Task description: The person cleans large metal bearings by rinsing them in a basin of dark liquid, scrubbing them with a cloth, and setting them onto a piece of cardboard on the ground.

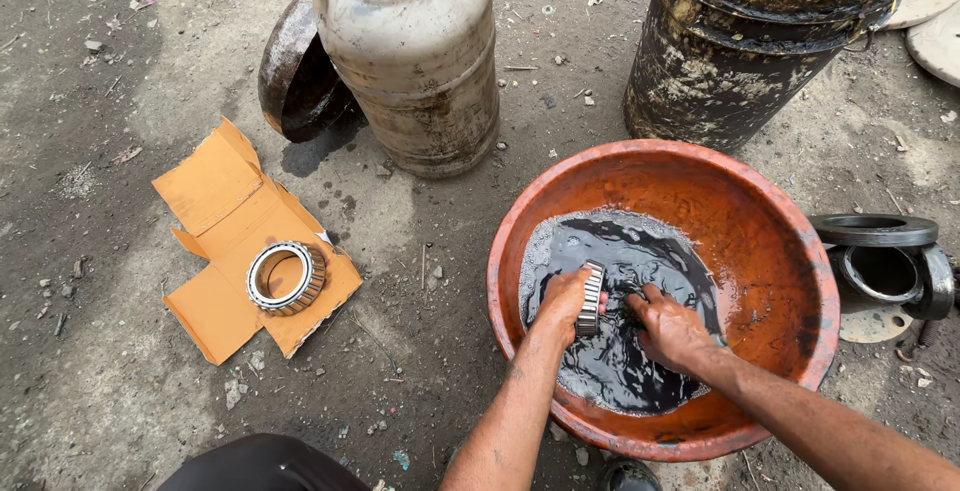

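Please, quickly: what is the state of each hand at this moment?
Left hand: closed around a roller bearing, held on edge over the dark liquid in the orange basin.
Right hand: curled at the bearing; its grip cannot be told.

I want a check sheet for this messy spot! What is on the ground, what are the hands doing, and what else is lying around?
Surface: bare, gritty ground with small stones and dark stains.
Job's things: orange basin holding dark liquid; a roller bearing held on edge in it.
Clutter: second bearing lying on flattened orange cardboard; dark metal rings right of the basin.
Grippers: left hand grips the bearing; right hand touches it in the liquid, what it holds cannot be told.
Cables: nothing seen.
Surroundings: grimy plastic jug, round dark pan leaning behind it, black dirty bucket.
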